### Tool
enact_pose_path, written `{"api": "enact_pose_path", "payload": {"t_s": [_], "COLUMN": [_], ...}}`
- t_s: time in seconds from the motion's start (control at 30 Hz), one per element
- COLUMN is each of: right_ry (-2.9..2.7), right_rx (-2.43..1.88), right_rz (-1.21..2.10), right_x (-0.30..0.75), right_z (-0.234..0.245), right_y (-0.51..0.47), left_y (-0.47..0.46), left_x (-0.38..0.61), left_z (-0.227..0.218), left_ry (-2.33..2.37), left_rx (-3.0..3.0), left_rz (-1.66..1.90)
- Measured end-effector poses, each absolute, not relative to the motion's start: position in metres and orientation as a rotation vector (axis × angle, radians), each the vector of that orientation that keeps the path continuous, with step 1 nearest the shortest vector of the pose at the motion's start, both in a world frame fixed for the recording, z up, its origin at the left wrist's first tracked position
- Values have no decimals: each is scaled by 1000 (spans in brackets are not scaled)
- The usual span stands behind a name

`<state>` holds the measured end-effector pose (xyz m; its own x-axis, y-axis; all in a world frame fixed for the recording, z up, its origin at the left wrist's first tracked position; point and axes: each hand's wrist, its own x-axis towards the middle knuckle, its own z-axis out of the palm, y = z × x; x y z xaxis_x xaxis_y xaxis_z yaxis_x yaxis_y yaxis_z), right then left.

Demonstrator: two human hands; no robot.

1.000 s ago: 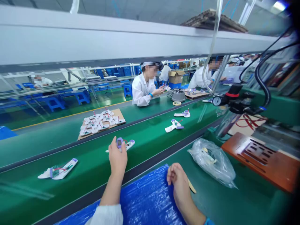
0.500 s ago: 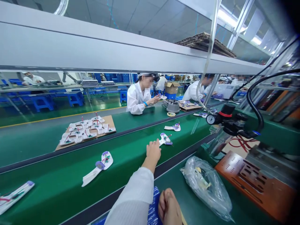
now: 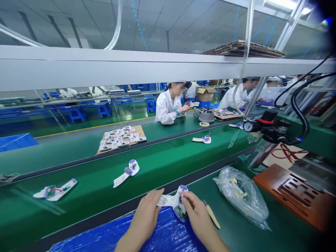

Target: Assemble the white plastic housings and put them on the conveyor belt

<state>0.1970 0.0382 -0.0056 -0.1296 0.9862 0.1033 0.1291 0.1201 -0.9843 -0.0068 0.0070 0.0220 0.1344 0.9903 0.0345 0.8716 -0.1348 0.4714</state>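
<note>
Between my hands is a white plastic housing (image 3: 170, 200) with a purple disc, a small green circuit board and a narrow handle-like end. My left hand (image 3: 145, 215) grips the narrow end, thumb beneath and fingers above. The fingertips of my right hand (image 3: 196, 211) are pinched at the wider end, by the parts mounted there; whether they hold a wire is hidden. Under the housing lies a blue plastic-wrapped pad (image 3: 162, 234). To the right of my right hand rests a thin tool with a pale yellow handle (image 3: 212, 215).
Similar housings (image 3: 127, 173) lie along the green conveyor belt (image 3: 162, 157). Beyond it, a cardboard sheet (image 3: 141, 134) bears several more. A clear plastic bag (image 3: 241, 196), an orange slotted fixture (image 3: 294, 199) and an air regulator (image 3: 270, 126) stand right. A co-worker (image 3: 170, 105) sits opposite.
My left hand has drawn the housing off the belt to above the blue pad. My right hand has come up to its wider end. The view has shifted, showing more to the left.
</note>
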Motion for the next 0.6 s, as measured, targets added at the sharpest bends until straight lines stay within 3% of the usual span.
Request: {"api": "enact_pose_path", "payload": {"t_s": [0.2, 0.37, 0.6], "right_ry": [-1544, -1307, -1064], "right_rx": [-1116, -1234, -1224], "right_rz": [1031, 1314, 1466], "right_x": [189, 183, 179], "right_z": [-5, -18, -25], "right_y": [36, 35, 32], "left_y": [-23, -34, -31], "left_x": [30, 38, 44], "left_z": [17, 12, -9], "left_ry": [2083, 1914, 1958], "left_rx": [2016, 2169, 2014], "left_rz": [736, 745, 907]}}
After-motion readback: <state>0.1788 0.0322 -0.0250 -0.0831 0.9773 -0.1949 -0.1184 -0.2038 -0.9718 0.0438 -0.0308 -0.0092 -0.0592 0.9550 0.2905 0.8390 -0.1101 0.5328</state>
